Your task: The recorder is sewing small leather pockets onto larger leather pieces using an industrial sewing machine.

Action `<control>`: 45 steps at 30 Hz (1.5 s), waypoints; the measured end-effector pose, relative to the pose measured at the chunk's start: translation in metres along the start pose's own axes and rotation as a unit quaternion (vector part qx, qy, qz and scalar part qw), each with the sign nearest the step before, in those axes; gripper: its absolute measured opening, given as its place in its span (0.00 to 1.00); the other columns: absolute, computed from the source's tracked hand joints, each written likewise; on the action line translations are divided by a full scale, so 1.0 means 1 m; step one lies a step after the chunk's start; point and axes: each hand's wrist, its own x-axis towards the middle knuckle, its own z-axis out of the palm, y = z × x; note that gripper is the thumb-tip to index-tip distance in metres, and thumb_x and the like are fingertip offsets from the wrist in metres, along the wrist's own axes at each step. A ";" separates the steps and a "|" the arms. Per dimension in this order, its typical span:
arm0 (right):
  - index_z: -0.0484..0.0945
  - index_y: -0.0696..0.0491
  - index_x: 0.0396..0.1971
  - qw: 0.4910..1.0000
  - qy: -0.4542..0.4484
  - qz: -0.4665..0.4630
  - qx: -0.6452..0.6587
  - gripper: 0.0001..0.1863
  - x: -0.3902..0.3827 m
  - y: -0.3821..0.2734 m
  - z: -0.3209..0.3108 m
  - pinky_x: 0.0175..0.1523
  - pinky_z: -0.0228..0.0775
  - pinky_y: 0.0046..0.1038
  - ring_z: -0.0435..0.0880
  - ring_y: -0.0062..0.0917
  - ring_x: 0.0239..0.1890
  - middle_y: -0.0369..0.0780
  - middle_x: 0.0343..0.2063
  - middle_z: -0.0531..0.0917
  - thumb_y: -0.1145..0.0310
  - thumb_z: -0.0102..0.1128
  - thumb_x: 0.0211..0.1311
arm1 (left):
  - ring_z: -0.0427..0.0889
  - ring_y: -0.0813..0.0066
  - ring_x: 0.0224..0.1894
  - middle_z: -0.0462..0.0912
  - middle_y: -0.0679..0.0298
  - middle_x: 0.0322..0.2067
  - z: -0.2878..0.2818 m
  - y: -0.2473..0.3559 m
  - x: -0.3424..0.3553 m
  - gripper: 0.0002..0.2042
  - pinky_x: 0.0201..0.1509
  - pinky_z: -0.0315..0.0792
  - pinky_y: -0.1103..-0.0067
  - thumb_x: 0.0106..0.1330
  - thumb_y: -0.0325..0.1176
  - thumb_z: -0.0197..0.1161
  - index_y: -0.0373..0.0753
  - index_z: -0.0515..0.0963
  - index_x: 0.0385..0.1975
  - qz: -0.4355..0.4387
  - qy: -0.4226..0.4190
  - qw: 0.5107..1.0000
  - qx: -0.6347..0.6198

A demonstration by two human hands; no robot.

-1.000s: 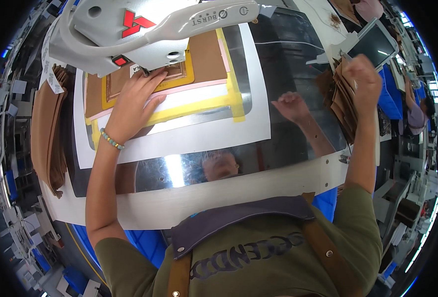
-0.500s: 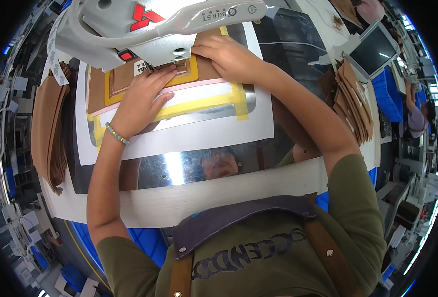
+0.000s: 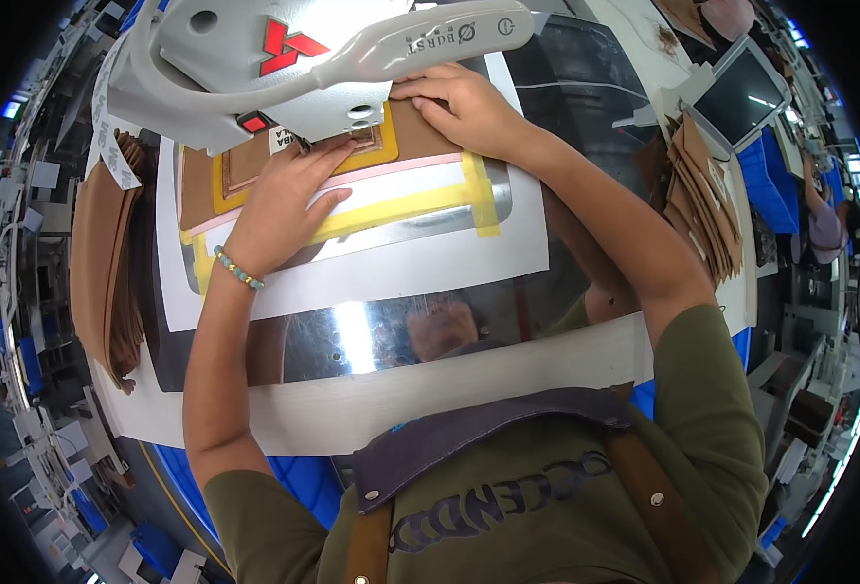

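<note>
A brown leather piece (image 3: pixel 420 131) lies in a yellow-framed template (image 3: pixel 401 204) on the shiny metal machine bed (image 3: pixel 352 331), under the white sewing machine head (image 3: pixel 284 58). My left hand (image 3: pixel 289 200) lies flat on the template, fingertips at the brown piece near the needle area. My right hand (image 3: pixel 459 107) presses down on the right part of the brown piece, fingers spread toward the machine head. Neither hand grips anything.
A stack of brown leather pieces (image 3: pixel 104 263) lies at the left of the bed, another fanned stack (image 3: pixel 707 195) at the right. A small screen (image 3: pixel 741 92) stands at the upper right. Blue bins (image 3: pixel 770 165) and another person (image 3: pixel 824 219) are at the far right.
My right hand came from the stack at the right across to the template under the machine head. My left hand shifted slightly up toward the needle area.
</note>
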 end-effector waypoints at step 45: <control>0.83 0.55 0.51 0.978 -0.093 -0.014 -0.184 0.15 -0.074 -0.033 -0.083 0.67 0.67 0.37 0.77 0.35 0.62 0.42 0.57 0.83 0.67 0.60 0.69 | 0.66 0.59 0.73 0.76 0.63 0.67 -0.024 -0.077 -0.099 0.22 0.77 0.60 0.65 0.69 0.34 0.65 0.43 0.78 0.63 -0.132 0.079 0.988 0.029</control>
